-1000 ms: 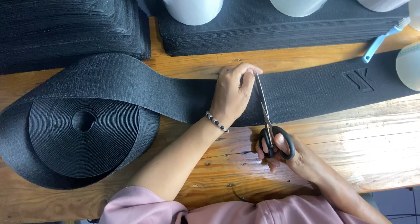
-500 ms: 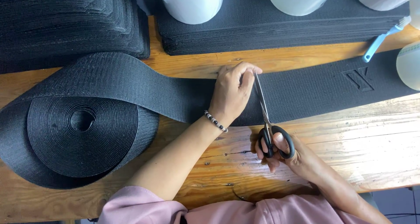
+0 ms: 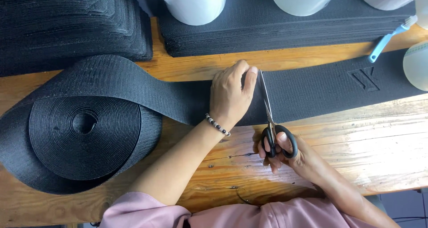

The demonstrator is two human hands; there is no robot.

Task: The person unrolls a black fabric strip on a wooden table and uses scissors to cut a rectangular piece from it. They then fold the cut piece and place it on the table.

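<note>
While your left hand (image 3: 231,96) presses flat on the black webbing strip (image 3: 312,92) across the bench's middle, your right hand (image 3: 285,150) grips the scissors (image 3: 269,116), blades nearly closed across the full width; the cut looks almost complete, the piece not yet separated.

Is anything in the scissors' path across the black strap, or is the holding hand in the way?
Nothing visible blocks the cut. The scissors in the right hand lie across the black strap; the left hand presses the strap flat just beside the blades, fingertips close to them.
</note>
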